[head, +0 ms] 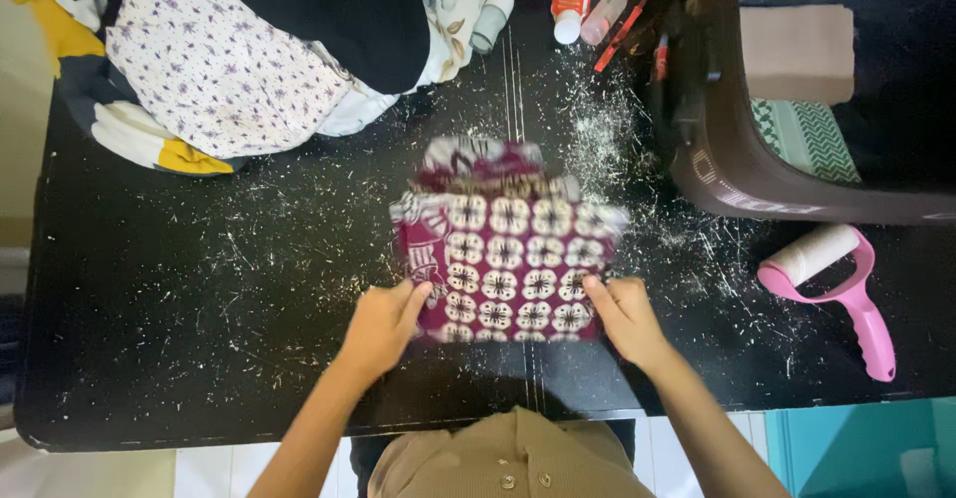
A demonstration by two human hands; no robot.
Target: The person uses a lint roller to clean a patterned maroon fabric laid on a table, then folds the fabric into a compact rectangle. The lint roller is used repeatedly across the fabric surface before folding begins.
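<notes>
A folded maroon cloth (508, 249) with white flower-like patterns lies in the middle of a black table (199, 299). My left hand (383, 324) grips its near left corner. My right hand (625, 314) grips its near right corner. The far part of the cloth is blurred with motion.
A pile of clothes (249, 50) lies at the far left. A dark brown basket (787, 110) with folded cloths stands at the far right, and a pink lint roller (836, 279) lies near it. Several small bottles (568, 10) stand at the far edge. White flecks cover the table.
</notes>
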